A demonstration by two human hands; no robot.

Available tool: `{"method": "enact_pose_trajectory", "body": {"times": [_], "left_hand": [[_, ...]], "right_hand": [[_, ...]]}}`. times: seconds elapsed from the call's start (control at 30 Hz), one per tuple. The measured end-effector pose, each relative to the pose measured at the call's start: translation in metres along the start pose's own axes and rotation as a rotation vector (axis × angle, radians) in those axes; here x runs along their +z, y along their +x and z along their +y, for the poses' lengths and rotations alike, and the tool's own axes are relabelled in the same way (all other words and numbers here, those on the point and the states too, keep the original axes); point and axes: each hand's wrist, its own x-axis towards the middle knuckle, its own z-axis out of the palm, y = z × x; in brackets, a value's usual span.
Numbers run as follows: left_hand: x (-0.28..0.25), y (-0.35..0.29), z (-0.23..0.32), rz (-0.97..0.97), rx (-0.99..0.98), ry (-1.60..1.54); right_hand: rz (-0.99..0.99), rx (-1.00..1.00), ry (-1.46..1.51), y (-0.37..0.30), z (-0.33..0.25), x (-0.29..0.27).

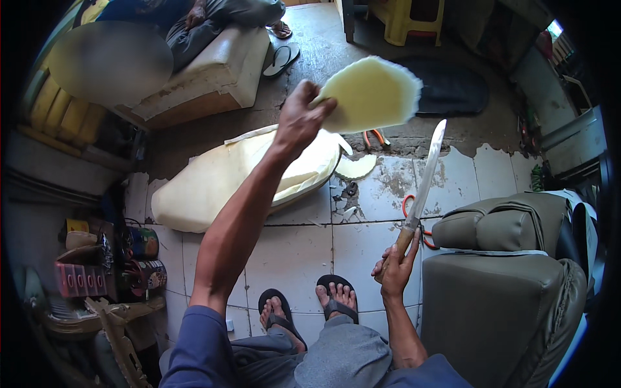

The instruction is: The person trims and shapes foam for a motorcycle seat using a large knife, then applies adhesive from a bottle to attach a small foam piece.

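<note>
Pinched at its left end, a flat piece of pale yellow foam (pixel 372 94) with ragged edges is held up by my left hand (pixel 304 116). My right hand (pixel 396 270) grips the wooden handle of a long knife (pixel 427 178), its blade pointing up and away from me, apart from the foam. Below my left forearm a long cream foam seat pad (pixel 207 181) lies on the tiles, partly hidden by that arm. A small foam offcut (pixel 357 167) rests by its right end. Scissors (pixel 408 205) with orange-red handles lie partly behind the knife.
Orange-handled pliers (pixel 374 137) and a black seat-shaped piece (pixel 446 89) lie farther off. Grey padded seats (pixel 501 297) stand at the right. Tins (pixel 143 241) and a pink box (pixel 81 279) crowd the left. Another person sits on a worn bench (pixel 239 68) at the far left.
</note>
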Motion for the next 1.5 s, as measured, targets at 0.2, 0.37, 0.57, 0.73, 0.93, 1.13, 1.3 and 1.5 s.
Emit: {"method": "enact_pose_trajectory", "body": {"times": [0.2, 0.37, 0.57, 0.73, 0.93, 1.13, 1.3, 1.5], "left_hand": [[-0.003, -0.002, -0.052, -0.314, 0.100, 0.493], [-0.059, -0.060, -0.160, -0.117, -0.282, 1.178], [-0.055, -0.077, -0.174, -0.121, -0.304, 1.195], [-0.058, -0.077, -0.179, -0.101, -0.306, 1.199], [-0.056, -0.075, -0.176, -0.097, -0.305, 1.195], [-0.056, -0.078, -0.175, -0.076, -0.292, 1.205], [-0.059, -0.080, -0.179, -0.113, -0.308, 1.223], [-0.060, -0.081, -0.180, -0.039, -0.234, 1.247]], "right_hand": [[0.005, 0.048, 0.020, -0.016, 0.010, 0.002], [-0.100, 0.122, 0.009, -0.042, 0.040, 0.017], [-0.126, 0.077, 0.016, -0.025, 0.024, 0.043], [-0.390, 0.152, -0.339, 0.003, 0.028, 0.056], [-0.384, 0.250, -0.307, 0.017, 0.029, 0.058], [-0.380, 0.284, -0.426, 0.015, 0.018, 0.074], [-0.412, 0.235, -0.463, 0.030, 0.023, 0.092], [-0.445, 0.276, -0.361, 0.040, 0.026, 0.104]]}}
